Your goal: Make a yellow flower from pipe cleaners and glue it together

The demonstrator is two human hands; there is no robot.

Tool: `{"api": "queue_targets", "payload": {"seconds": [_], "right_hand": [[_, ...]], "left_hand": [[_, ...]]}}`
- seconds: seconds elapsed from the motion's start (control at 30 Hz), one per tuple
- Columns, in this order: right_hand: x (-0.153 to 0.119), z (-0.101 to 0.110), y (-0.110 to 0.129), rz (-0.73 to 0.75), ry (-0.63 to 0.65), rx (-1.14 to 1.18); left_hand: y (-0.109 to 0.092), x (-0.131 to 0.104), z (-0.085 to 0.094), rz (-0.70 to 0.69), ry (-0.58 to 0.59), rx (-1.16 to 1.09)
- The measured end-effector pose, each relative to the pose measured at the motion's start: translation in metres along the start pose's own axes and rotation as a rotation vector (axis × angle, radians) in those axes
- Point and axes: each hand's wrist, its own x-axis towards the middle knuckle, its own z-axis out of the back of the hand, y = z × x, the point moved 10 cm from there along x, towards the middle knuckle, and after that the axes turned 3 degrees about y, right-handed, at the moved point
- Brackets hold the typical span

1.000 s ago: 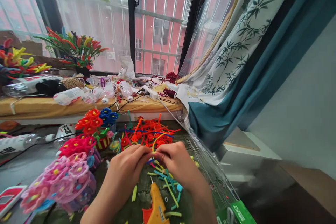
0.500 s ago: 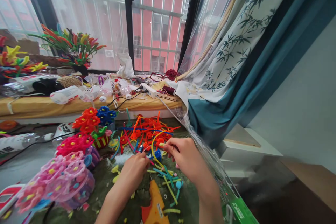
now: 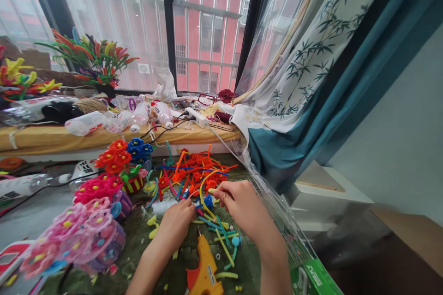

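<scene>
My left hand (image 3: 179,219) is closed in a pinch over the middle of the work surface; a thin pinkish strand shows at its fingertips, but what it grips is unclear. To its right, my right hand (image 3: 238,200) pinches a short pale yellow pipe cleaner piece (image 3: 212,191) between thumb and fingers. Between the hands lie a small blue pipe cleaner flower (image 3: 208,202) and a curved yellow pipe cleaner (image 3: 201,189). Just beyond them is a pile of orange-red pipe cleaner pieces (image 3: 199,168). A yellow glue gun (image 3: 206,267) lies nearer me, between my forearms.
Finished pipe cleaner flowers in pink (image 3: 69,226), red (image 3: 114,156) and blue (image 3: 139,150) stand at left. Cut green and teal strips (image 3: 224,244) lie by my right wrist. A green box (image 3: 316,276) sits at lower right. Plastic bottles (image 3: 86,122) and a power strip (image 3: 196,118) rest on the ledge.
My right hand has shifted slightly left, bringing the yellow piece a little closer to my left hand. The left hand has moved slightly left and down.
</scene>
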Motion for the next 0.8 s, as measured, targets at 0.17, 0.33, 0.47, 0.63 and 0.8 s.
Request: {"api": "queue_targets", "payload": {"seconds": [0.17, 0.33, 0.47, 0.63, 0.8], "right_hand": [[0.000, -0.001, -0.002, -0.006, 0.010, -0.024], [-0.001, -0.002, -0.002, -0.012, 0.014, -0.040], [-0.001, -0.003, -0.003, -0.023, 0.021, -0.041], [0.000, -0.005, -0.005, -0.020, 0.020, -0.035], [0.003, -0.010, -0.011, -0.021, 0.006, -0.002]], "left_hand": [[-0.003, -0.004, 0.006, -0.007, -0.012, -0.006], [-0.008, -0.006, 0.012, -0.004, -0.038, -0.004], [0.000, -0.009, 0.022, 0.034, -0.095, -0.025], [0.019, -0.017, 0.036, 0.104, -0.196, -0.109], [0.034, -0.025, 0.056, 0.133, -0.400, -0.272]]}}
